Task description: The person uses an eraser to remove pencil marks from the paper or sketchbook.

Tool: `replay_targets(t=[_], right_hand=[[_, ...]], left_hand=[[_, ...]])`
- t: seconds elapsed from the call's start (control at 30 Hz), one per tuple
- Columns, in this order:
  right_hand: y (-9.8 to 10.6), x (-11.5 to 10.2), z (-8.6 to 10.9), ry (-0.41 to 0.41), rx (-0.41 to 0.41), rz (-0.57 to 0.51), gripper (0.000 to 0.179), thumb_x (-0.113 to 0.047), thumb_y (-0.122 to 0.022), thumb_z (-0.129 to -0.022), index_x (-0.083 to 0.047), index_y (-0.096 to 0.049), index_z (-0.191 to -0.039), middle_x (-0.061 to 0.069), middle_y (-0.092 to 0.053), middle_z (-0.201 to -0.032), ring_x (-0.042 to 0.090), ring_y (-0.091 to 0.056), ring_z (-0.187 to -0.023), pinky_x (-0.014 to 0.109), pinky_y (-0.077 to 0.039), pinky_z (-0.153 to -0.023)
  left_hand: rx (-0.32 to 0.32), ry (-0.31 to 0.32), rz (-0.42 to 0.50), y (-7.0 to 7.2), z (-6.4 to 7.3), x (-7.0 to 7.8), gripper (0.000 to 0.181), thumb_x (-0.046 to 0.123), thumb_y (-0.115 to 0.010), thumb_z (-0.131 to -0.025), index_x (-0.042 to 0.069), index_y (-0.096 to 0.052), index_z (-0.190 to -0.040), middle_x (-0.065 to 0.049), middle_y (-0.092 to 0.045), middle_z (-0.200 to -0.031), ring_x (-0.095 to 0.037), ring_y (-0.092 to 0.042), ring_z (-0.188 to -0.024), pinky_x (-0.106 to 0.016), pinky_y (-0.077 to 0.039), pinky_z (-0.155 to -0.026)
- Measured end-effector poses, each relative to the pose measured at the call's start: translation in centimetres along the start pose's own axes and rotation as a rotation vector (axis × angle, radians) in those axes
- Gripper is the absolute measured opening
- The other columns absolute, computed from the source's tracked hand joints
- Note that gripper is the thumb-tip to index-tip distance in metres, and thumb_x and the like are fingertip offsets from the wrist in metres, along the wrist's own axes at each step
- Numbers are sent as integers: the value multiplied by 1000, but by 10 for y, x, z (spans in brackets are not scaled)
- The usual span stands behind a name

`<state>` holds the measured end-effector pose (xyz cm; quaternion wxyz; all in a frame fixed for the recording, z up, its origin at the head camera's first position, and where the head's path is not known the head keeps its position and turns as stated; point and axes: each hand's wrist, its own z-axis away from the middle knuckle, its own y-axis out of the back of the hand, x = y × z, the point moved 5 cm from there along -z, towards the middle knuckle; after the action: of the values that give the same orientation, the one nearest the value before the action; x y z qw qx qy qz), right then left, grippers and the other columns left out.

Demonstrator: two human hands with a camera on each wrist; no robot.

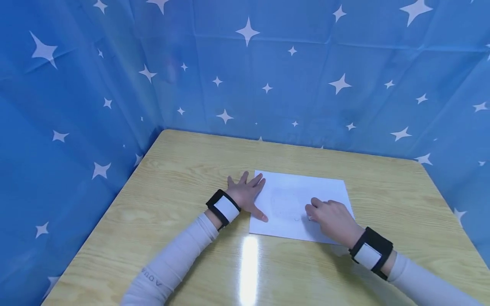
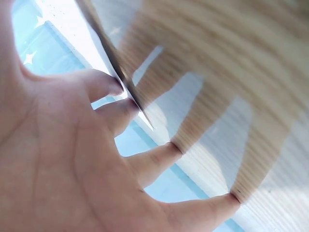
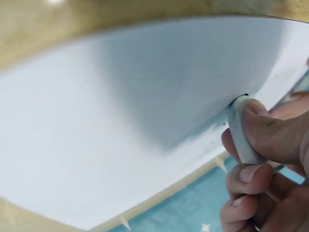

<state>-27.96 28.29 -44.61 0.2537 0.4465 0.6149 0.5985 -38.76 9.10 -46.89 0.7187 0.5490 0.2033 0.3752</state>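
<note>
A white sheet of paper [image 1: 302, 187] lies on the wooden table, with a small curved dark mark [image 1: 297, 219] near its lower middle. Fingers spread, my left hand [image 1: 245, 196] rests across the sheet's left edge, some fingertips on the paper and others on the wood. My right hand [image 1: 336, 221] is over the right part of the sheet. In the right wrist view, its thumb and fingers pinch a white eraser [image 3: 238, 130]. The eraser's tip meets the paper by a dark mark, and the fingers cover part of it.
The light wooden table [image 1: 183, 170] extends around the sheet, with a bright reflection in front of it. A blue curtain [image 1: 245, 76] with white stars hangs behind the table and along its left side.
</note>
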Motion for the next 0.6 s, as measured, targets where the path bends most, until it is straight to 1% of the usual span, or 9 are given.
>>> replay_targets(t=[0.07,0.1,0.17,0.27,0.33,0.37,0.43,0.5,0.6], right_hand=[[-1,1,-2,-20,-27,-43,18,-13,-81,-72,-12,-69,-85,2,-61,-72,10,-41,-48,28,-47,-47],[-2,-3,-6,-29,-31,-66,18,-15,-82,-73,-13,-70,-86,2,-62,-73,10,-43,-49,27,-48,-48],[-3,-17,-20,-28,-35,-103,17,-16,-81,-74,-13,-71,-87,1,-64,-75,10,-45,-51,27,-50,-51],[-6,-45,-41,33,-2,-112,14,-17,-79,-76,-14,-71,-88,0,-64,-77,10,-48,-52,26,-52,-51],[-7,-58,-47,78,23,-103,12,-16,-77,-78,-14,-71,-88,0,-63,-77,10,-49,-51,26,-51,-49],[-7,-60,-48,89,30,-100,12,-16,-76,-78,-14,-70,-88,1,-63,-77,10,-49,-51,25,-50,-48],[-6,-55,-42,92,39,-86,12,-16,-76,-78,-13,-70,-88,2,-61,-75,11,-48,-49,26,-49,-46],[-4,-40,-30,41,21,-77,14,-17,-77,-78,-13,-70,-89,2,-61,-74,11,-46,-49,26,-48,-47],[-2,-12,-6,-48,-20,-81,17,-18,-80,-76,-14,-70,-90,0,-61,-75,10,-43,-50,27,-47,-49]], left_hand=[[-5,-1,2,-3,-1,-1,127,83,-64,-58,23,-10,-156,3,-3,-163,-38,-1,-143,-78,-15,-103],[-7,0,2,-5,-2,0,127,83,-63,-58,23,-11,-156,3,-4,-163,-38,-1,-143,-78,-15,-103],[-8,3,-1,-11,-3,1,126,84,-63,-58,23,-12,-156,3,-5,-163,-38,-3,-143,-78,-17,-103],[-7,7,-3,-19,-5,3,126,84,-62,-57,23,-13,-156,4,-6,-163,-38,-4,-143,-78,-19,-103],[-1,3,-3,-20,-5,5,126,85,-62,-57,23,-13,-156,4,-6,-163,-38,-5,-143,-78,-20,-103],[6,1,-4,-19,-5,5,126,85,-62,-57,23,-14,-156,4,-7,-163,-38,-5,-143,-78,-20,-102],[17,0,-13,-15,-4,5,127,85,-61,-57,22,-13,-156,4,-7,-163,-38,-5,-143,-78,-20,-102],[23,-1,-15,-9,-3,3,127,85,-62,-57,22,-13,-156,3,-6,-163,-38,-4,-143,-78,-19,-102],[19,5,-18,0,-2,-1,127,84,-63,-57,22,-11,-156,3,-4,-163,-38,-1,-143,-79,-16,-103]])
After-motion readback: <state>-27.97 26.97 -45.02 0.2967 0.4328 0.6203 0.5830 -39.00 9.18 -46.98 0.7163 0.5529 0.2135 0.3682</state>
